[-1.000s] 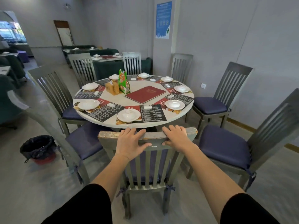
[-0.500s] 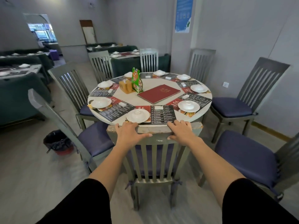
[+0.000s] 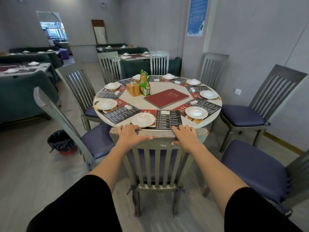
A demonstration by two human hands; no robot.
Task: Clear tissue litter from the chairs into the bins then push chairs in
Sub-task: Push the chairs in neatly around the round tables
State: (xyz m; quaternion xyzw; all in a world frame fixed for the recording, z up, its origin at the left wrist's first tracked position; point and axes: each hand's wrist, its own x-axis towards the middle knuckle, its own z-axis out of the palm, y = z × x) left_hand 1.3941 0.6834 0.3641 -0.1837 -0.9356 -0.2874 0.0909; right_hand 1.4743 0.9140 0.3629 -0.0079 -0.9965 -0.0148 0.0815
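Bottom edge: black sleeves [image 3: 78,208], bare forearms reaching up-frame to centre.

Centre chair [image 3: 157,166]: upright, back toward the camera, seat pointing away at the table. The top rail's long axis runs left-right across the frame; slats are vertical. Seat is mostly under the tabletop. The rail sits right at the table's near rim, can't tell if touching.

Left hand [image 3: 132,137]: grips the left part of the top rail, fingers curled over the far edge, thumb stretched right along the rail. Right hand [image 3: 186,138]: grips the right part, fingers over the far edge, thumb on the near face. Hands are well apart, with worn rail between them.

Lower-left chair [image 3: 98,143]: blue cushion, out from the table, back leaning toward the left edge, seat pointing at the table. Lower-right chair [image 3: 250,168]: blue cushion, also out, back at the right edge of the frame. Bin [image 3: 61,143]: on the floor left of the lower-left chair, upright, black liner, red base.

Round table [image 3: 163,85], mid-frame: white dishes [image 3: 143,120] on dark placemats [image 3: 168,120] round the rim. Red menu book [image 3: 166,97] lies flat at the centre. Green packet [image 3: 144,83] stands beside a wooden box [image 3: 133,89].

Beyond: more slatted chairs ring the far side; the right-hand chair [image 3: 242,114] has its seat out. Upper left: green booths with set tables. Upper right: blue poster [image 3: 197,15] on the wall.
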